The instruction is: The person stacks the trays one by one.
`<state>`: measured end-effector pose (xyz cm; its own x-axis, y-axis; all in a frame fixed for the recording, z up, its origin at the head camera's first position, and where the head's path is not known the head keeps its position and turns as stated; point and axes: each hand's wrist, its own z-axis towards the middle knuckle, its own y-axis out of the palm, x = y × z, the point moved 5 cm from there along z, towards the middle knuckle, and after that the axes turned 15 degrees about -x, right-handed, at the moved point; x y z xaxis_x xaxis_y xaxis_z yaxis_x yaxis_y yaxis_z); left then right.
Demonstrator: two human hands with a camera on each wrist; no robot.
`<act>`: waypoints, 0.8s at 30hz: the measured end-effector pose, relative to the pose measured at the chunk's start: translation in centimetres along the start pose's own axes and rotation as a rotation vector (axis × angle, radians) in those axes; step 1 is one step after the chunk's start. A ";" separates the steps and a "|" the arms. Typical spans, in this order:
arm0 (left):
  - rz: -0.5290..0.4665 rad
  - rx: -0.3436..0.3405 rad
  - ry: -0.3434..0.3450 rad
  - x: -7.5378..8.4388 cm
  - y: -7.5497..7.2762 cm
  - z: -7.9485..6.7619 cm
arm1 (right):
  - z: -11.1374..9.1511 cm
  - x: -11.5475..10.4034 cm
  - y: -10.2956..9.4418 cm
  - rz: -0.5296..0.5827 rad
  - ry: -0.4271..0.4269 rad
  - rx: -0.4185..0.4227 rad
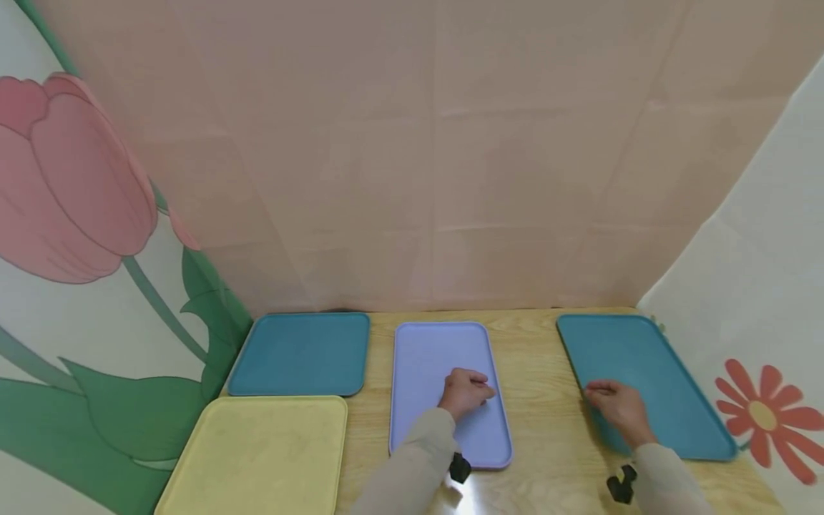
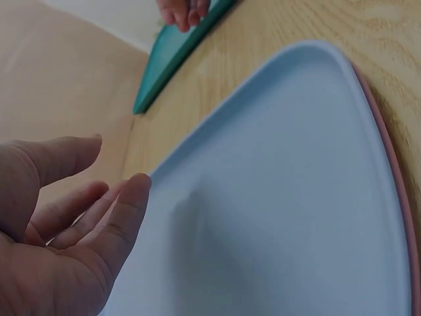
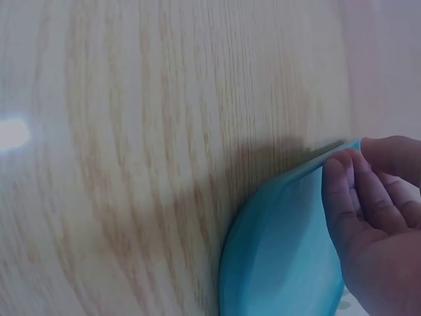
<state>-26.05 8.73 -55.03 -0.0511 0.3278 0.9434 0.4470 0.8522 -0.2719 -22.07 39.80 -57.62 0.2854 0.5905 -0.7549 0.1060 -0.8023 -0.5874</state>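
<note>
The right hand (image 1: 618, 411) has its thumb and fingers closed together on the near-side stretch of the left rim of a teal tray (image 1: 669, 408), the thumb outside the edge and the fingertips over the inner side; the rest of that tray spreads away to the hand's right and beyond it. The left hand (image 1: 465, 395) is over a lavender tray (image 1: 418, 372), its fingers loosely bent with a gap between thumb and forefinger, and has hold of nothing. Under the lavender tray, the left wrist view shows the edge of a pinkish tray (image 2: 393, 158). Bare wood-grain table (image 1: 534, 372) separates the lavender tray from the teal one. Further to the person's left lie a second teal tray (image 1: 302, 354), toward the back, and a pale yellow tray (image 1: 270, 458) just in front of it. Around the table stand a beige backdrop (image 1: 431, 157), a left panel with a large pink tulip (image 1: 71, 186), and a white right panel with a red flower (image 1: 762, 415).
</note>
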 end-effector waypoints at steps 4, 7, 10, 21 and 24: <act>0.009 -0.007 0.009 0.1 0.5 0.2 | 0.0 -0.3 0.0 0.001 0.006 0.009; 0.011 -0.022 -0.010 -0.1 0.9 0.4 | 0.0 -0.3 -0.1 -0.002 0.022 0.027; 0.006 -0.030 -0.022 -0.3 1.3 0.5 | -0.1 -0.2 -0.1 0.006 0.020 0.029; -0.084 -0.036 -0.074 -0.5 2.5 0.6 | -0.2 -1.2 2.1 0.040 -0.039 -0.045; -0.123 -0.042 -0.094 -0.5 2.7 0.6 | -0.3 -1.8 3.1 0.078 -0.050 -0.079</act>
<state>-25.30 11.11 -56.35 -0.1899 0.2600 0.9467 0.4688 0.8713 -0.1452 -22.00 36.21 -58.02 0.2485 0.5282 -0.8119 0.1610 -0.8491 -0.5031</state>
